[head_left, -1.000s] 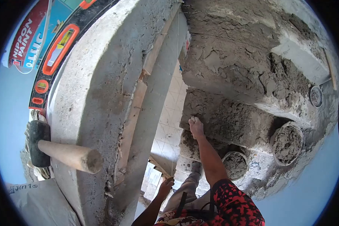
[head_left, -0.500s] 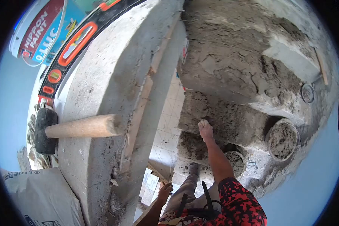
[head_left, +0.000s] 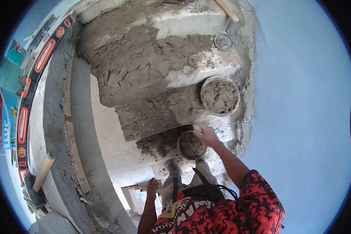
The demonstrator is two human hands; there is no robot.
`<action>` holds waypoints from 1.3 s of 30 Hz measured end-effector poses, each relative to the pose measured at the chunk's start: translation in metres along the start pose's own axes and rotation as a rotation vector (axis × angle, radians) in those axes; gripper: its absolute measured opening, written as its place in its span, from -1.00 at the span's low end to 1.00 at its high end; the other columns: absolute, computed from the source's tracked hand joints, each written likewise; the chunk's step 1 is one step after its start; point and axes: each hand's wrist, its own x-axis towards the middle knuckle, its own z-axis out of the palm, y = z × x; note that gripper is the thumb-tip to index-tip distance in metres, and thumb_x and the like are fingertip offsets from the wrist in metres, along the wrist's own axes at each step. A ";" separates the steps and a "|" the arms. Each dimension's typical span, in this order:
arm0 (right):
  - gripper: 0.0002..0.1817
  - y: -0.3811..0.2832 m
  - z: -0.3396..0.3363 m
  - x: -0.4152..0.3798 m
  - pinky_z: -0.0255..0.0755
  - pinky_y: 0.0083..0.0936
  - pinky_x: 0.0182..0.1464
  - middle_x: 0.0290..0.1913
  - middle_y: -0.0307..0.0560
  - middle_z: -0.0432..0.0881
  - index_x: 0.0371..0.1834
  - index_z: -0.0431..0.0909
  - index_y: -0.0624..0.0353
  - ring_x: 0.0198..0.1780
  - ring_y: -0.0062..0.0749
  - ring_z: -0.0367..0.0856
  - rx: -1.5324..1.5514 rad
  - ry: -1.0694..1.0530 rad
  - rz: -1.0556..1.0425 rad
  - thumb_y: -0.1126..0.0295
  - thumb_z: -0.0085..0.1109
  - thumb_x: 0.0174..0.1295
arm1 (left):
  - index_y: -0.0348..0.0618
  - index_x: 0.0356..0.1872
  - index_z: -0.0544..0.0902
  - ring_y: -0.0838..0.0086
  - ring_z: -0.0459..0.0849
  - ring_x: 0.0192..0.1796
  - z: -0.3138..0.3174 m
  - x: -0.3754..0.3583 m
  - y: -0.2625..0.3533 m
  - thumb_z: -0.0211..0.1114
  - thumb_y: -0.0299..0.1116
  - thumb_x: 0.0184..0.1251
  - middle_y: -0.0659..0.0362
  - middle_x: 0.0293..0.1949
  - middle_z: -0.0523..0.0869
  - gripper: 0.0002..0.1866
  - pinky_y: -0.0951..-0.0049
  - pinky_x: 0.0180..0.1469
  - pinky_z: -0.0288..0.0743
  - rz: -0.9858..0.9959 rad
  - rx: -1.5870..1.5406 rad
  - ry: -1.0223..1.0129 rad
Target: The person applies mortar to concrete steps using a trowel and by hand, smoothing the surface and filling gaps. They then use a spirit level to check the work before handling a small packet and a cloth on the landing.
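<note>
My right hand [head_left: 207, 136] is closed at the right rim of the lower mortar bucket [head_left: 192, 146]. Something pale shows at its fingers, but I cannot make out what it is. Grey mortar fills much of that bucket, which stands on a step near my feet. A second mortar bucket [head_left: 220, 96] sits one step higher, to the right. Rough wet mortar [head_left: 144, 113] covers the step beyond my hand. My left hand [head_left: 152, 187] hangs low beside my left leg, fingers apart, with nothing visible in it.
Along the left runs a concrete parapet [head_left: 52, 117] carrying a long spirit level [head_left: 22, 124] and a mallet [head_left: 45, 171]. Paint buckets [head_left: 6, 121] stand beyond it. A small ring-shaped strainer or pan [head_left: 224, 41] lies on an upper step by the blue wall [head_left: 296, 117].
My right hand has moved from above the mortared step to the lower bucket's rim. My view has swung right, so the parapet and mallet sit farther left. My left hand stays low.
</note>
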 end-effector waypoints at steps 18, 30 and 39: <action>-0.42 0.098 -0.176 0.054 0.41 -0.15 -0.05 -0.04 0.23 0.34 0.21 0.30 0.01 -0.02 0.15 0.37 -0.705 0.395 0.041 0.53 0.02 0.01 | -0.08 0.19 0.36 0.37 0.57 -0.06 0.114 -0.020 0.013 0.08 -0.25 0.27 0.13 0.00 0.57 -0.55 0.33 -0.11 0.43 0.024 0.093 0.009; -0.51 0.140 -0.194 0.043 0.39 -0.04 -0.06 -0.07 0.38 0.49 0.23 0.24 0.01 -0.08 0.23 0.49 -0.588 -0.041 0.107 0.33 -0.04 0.19 | -0.11 0.15 0.41 0.47 0.55 -0.14 0.157 -0.047 0.004 0.10 -0.27 0.26 0.18 -0.08 0.57 -0.58 0.42 -0.17 0.41 0.059 -0.135 0.070; -0.54 0.110 -0.149 -0.033 0.41 -0.12 -0.19 -0.24 0.33 0.55 0.11 0.30 0.18 -0.22 0.23 0.54 -0.059 -0.099 -0.066 0.21 0.05 0.18 | -0.13 0.23 0.33 0.32 0.52 0.04 0.150 -0.078 -0.011 0.04 -0.25 0.34 0.06 0.11 0.50 -0.54 0.34 0.01 0.38 -0.050 -0.139 0.110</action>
